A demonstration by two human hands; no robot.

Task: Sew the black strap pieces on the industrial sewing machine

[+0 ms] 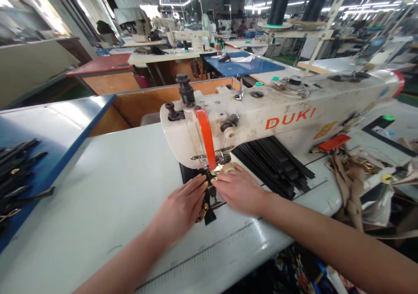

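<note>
Where the head view looks down on the pale grey sewing table (pixel 98 198), both hands meet under the needle of the white DUKI sewing machine (pixel 294 115); the left hand (pixel 181 207), fingers flat and together, presses on the short black strap with a gold metal clasp (pixel 210 215); the right hand (pixel 240 189), at the strap's three o'clock, presses fingertips down, clasping nothing; the strap's long axis runs twelve to six; the left hand covers more of it; a stack of black strips (pixel 274 163) lies at two o'clock.
</note>
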